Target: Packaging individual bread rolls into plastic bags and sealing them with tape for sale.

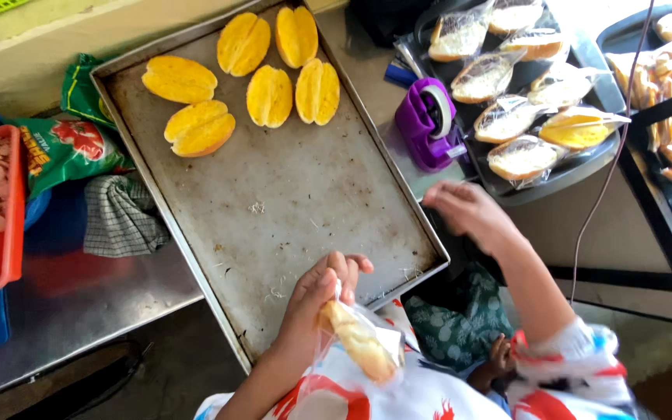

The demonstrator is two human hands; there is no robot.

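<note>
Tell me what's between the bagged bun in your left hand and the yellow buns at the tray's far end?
Head view: only bare tray, with crumbs and stains, lies between the bagged bun in the left hand and the yellow buns.

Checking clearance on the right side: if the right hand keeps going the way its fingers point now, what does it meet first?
The right hand points up-left toward the purple tape dispenser. That looks like the first thing in its line, with a bare strip of tabletop between; the baking tray edge lies just left of that path. Depth is hard to judge from above.
</note>
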